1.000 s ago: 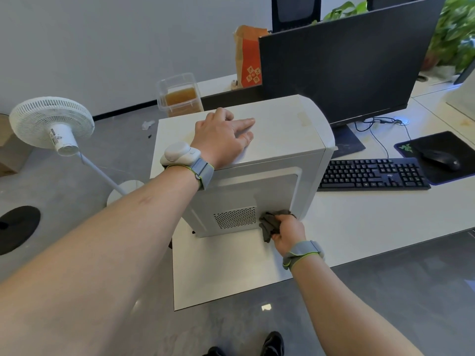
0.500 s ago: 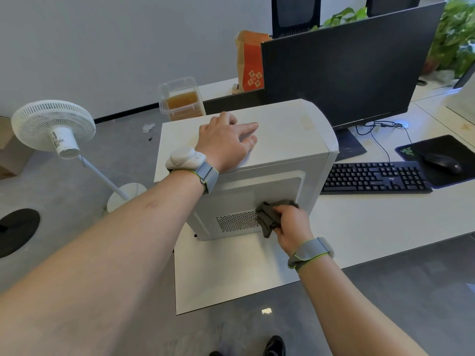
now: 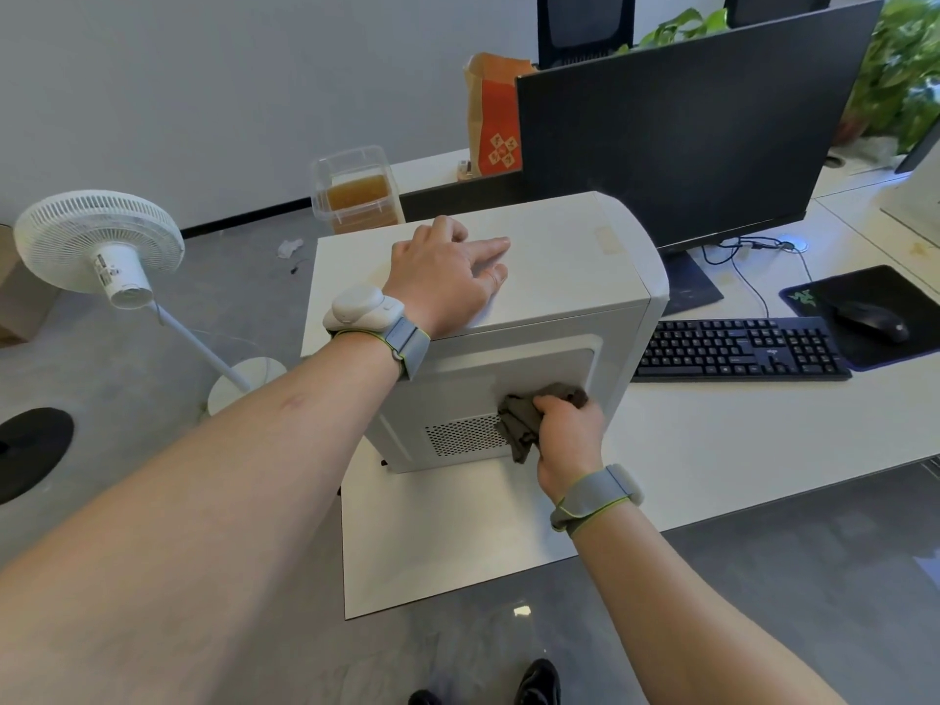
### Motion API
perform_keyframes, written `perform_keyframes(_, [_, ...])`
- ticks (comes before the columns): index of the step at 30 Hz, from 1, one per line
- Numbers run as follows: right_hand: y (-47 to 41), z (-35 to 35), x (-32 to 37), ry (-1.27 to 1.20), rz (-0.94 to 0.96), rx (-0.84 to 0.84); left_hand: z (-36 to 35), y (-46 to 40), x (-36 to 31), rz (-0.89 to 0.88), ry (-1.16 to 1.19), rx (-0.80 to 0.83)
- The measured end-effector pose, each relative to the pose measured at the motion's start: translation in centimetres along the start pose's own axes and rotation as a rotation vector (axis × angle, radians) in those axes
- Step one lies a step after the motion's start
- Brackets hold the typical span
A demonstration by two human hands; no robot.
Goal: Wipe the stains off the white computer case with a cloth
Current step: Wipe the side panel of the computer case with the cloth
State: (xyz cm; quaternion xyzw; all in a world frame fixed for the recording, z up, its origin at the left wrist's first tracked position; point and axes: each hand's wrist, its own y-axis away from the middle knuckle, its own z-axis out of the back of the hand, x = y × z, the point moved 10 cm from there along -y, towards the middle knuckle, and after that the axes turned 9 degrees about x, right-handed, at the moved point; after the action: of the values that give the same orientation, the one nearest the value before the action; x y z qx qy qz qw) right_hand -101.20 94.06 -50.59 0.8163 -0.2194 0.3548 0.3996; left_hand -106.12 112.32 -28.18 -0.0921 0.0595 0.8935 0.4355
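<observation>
Wiping the side of the white computer case [image 3: 554,262] is the job in hand, and the case stands upright on the white desk [image 3: 712,450], right under the left hand [image 3: 447,277]. That hand lies flat on the top of the case with its fingers straight and a little spread, pressing down to keep the box from sliding. The right hand [image 3: 567,429] has its fingers curled tight round a bunched grey cloth [image 3: 521,424] and pushes it against the side wall, just past the little holes of the vent [image 3: 465,435]. To do this well, I think the cloth should stay pressed flat on the wall and go back and forth in short rubs, so no patch gets missed. The holding hand should keep its weight on top, or the box may tip away from the rubbing hand. A faint pale mark [image 3: 605,239] shows on the top, out beyond the flat hand's fingertips, so that spot may need a rub too. Off past the rubbing hand sits a black keyboard [image 3: 737,348].
</observation>
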Motion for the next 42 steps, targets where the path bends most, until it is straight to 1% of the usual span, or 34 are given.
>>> perform_keyframes(2, [-0.7,1.2,-1.6,0.091,-0.019,-0.064,-0.1,0.0,-0.1,0.002,-0.002,0.002])
perform_keyframes(4, [-1.4,2.8,-4.1,0.146,-0.152,-0.127,-0.1,0.0,-0.1,0.002,-0.003,0.002])
perform_keyframes(6, [-2.3,4.2,-6.9,0.182,-0.296,-0.114,-0.1,0.0,-0.1,0.000,0.000,0.001])
perform_keyframes(8, [-2.2,5.9,-8.7,0.280,-0.412,-0.102,-0.1,0.1,-0.1,0.000,-0.003,0.001])
perform_keyframes(10, [-1.5,6.1,-9.6,0.255,-0.479,-0.077,-0.1,0.1,0.0,0.002,0.003,0.004])
perform_keyframes(14, [-1.2,3.6,-7.7,0.114,-0.374,-0.069,-0.1,-0.1,0.0,-0.005,-0.002,0.003])
perform_keyframes(17, [-0.7,1.8,-4.7,-0.040,-0.269,-0.088,-0.1,0.0,0.0,-0.005,0.001,0.005])
perform_keyframes(19, [0.0,1.1,-1.2,-0.100,-0.114,-0.109,0.0,0.0,0.0,-0.008,0.002,0.002])
perform_keyframes(21, [1.3,0.0,2.8,-0.132,0.082,-0.055,0.0,0.0,0.0,-0.008,0.000,-0.001])
perform_keyframes(23, [2.8,-0.9,6.1,-0.104,0.261,0.003,0.0,0.0,-0.1,-0.010,-0.002,0.001])
perform_keyframes(25, [3.5,-0.6,7.1,-0.005,0.332,-0.019,-0.1,0.0,-0.1,-0.010,0.002,0.003])
perform_keyframes(27, [2.5,0.9,5.2,0.095,0.279,-0.085,-0.1,0.1,-0.1,-0.010,0.005,0.006])
perform_keyframes(28, [1.7,2.0,3.6,0.119,0.201,-0.116,-0.1,0.0,0.0,-0.010,0.002,0.005])
perform_keyframes(31, [0.1,4.8,-1.9,0.098,-0.143,-0.166,-0.1,0.1,-0.1,-0.010,-0.002,0.009])
perform_keyframes(32, [0.3,5.0,-2.4,0.106,-0.218,-0.158,-0.1,0.1,-0.1,-0.009,0.000,0.007])
perform_keyframes(33, [0.4,4.9,-2.4,0.121,-0.252,-0.150,-0.1,0.1,-0.1,-0.008,0.000,0.005])
perform_keyframes(34, [0.6,4.5,-1.8,0.116,-0.240,-0.163,-0.1,0.1,0.0,-0.007,-0.002,0.005])
perform_keyframes(35, [0.9,3.8,-0.5,0.084,-0.190,-0.169,-0.1,0.1,0.0,-0.006,-0.002,0.005])
perform_keyframes(37, [2.2,1.8,3.3,0.013,0.008,-0.152,-0.1,0.0,0.0,-0.007,0.000,0.006])
perform_keyframes(38, [2.9,0.9,5.2,0.019,0.134,-0.135,-0.1,0.0,-0.1,-0.008,-0.001,0.006])
perform_keyframes(40, [4.6,-0.6,8.5,0.124,0.359,-0.082,-0.1,0.1,-0.1,-0.006,-0.004,0.000])
perform_keyframes(42, [5.6,-1.2,9.7,0.277,0.485,-0.053,0.0,0.1,0.0,-0.006,0.002,0.001])
